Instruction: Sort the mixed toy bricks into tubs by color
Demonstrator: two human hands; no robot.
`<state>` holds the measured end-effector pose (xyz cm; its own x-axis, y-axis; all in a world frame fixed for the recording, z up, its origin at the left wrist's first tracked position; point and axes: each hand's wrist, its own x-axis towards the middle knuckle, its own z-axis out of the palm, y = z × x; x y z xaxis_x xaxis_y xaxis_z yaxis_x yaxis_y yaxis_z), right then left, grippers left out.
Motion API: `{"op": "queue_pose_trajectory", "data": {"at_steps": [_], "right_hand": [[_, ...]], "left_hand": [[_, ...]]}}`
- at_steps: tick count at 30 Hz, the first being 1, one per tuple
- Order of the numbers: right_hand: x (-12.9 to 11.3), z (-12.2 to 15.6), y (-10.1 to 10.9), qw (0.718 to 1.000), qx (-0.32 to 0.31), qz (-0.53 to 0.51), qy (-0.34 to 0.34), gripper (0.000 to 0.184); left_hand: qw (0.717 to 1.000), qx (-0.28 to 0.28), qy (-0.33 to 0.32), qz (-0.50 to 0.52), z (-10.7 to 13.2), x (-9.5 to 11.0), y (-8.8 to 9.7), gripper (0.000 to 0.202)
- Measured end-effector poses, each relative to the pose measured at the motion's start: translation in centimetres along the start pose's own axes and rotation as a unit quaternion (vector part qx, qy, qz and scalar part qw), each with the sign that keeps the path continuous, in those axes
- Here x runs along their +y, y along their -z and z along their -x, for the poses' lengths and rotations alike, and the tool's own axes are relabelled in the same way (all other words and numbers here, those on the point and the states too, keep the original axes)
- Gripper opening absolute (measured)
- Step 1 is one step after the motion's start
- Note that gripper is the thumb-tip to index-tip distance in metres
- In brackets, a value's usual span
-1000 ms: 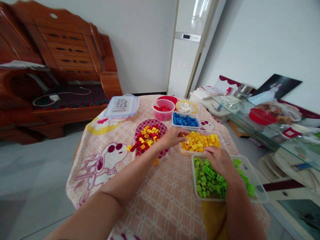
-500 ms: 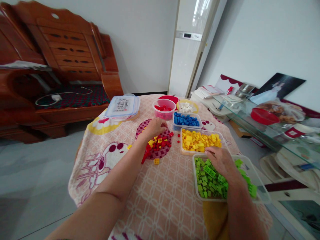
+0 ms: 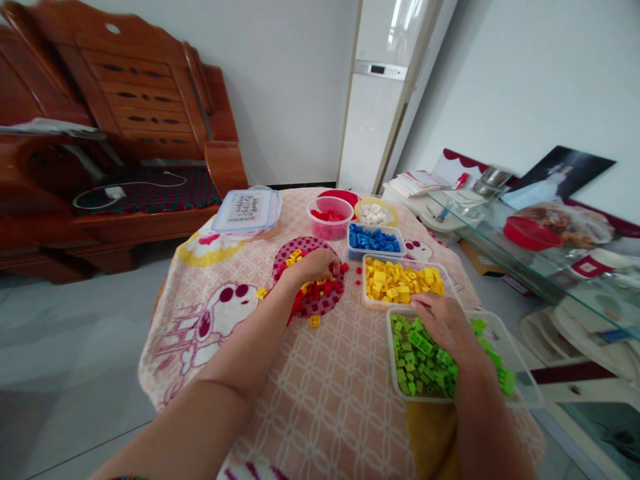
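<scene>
Over the mixed pile of red and yellow toy bricks (image 3: 320, 289), my left hand (image 3: 319, 264) has its fingers curled together; whatever they hold, if anything, is hidden. The pile lies on a dark pink round patch of the tablecloth, and one yellow brick (image 3: 314, 321) sits just in front of it. My right hand (image 3: 445, 321) rests where a clear box of yellow bricks (image 3: 395, 280) meets a box of green bricks (image 3: 420, 353). Its fingers are loosely stretched toward the yellow box's near rim, with nothing visible in them.
Behind the yellow box stand a box of blue bricks (image 3: 375, 239), a pink tub of red bricks (image 3: 329, 225) and a bowl of white bricks (image 3: 375, 213). Lidded containers (image 3: 247, 212) are at the back left. A glass shelf (image 3: 500, 247) borders the right side.
My left hand has moved slightly right and lower over the pile, uncovering yellow bricks behind it. My right hand has stayed in place.
</scene>
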<state>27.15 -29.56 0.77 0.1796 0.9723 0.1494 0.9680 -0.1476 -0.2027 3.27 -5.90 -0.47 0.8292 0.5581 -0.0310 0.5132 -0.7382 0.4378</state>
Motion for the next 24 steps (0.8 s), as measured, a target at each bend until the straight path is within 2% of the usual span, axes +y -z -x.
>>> {"op": "queue_pose_trajectory", "data": {"at_steps": [5,6,11,18,24], "right_hand": [[0.1,0.1,-0.1,1.000,0.010,0.000,0.006,0.028],[0.1,0.1,-0.2,1.000,0.012,0.000,0.007,0.027],[0.0,0.0,-0.1,1.000,0.012,0.001,0.002,0.027],[-0.1,0.1,0.0,1.000,0.015,0.003,0.010,0.028],[-0.1,0.1,0.0,1.000,0.006,0.006,0.000,0.027]], "left_hand": [[0.992,0.125,0.025,-0.023,-0.2,-0.2,0.1,0.035],[0.992,0.121,0.022,-0.015,-0.2,-0.2,0.3,0.033],[0.999,0.029,0.019,0.005,0.1,0.4,0.5,0.021],[0.996,0.024,0.059,-0.068,0.6,2.2,0.0,0.012],[0.994,0.016,0.048,-0.095,0.6,2.0,0.0,0.012]]}}
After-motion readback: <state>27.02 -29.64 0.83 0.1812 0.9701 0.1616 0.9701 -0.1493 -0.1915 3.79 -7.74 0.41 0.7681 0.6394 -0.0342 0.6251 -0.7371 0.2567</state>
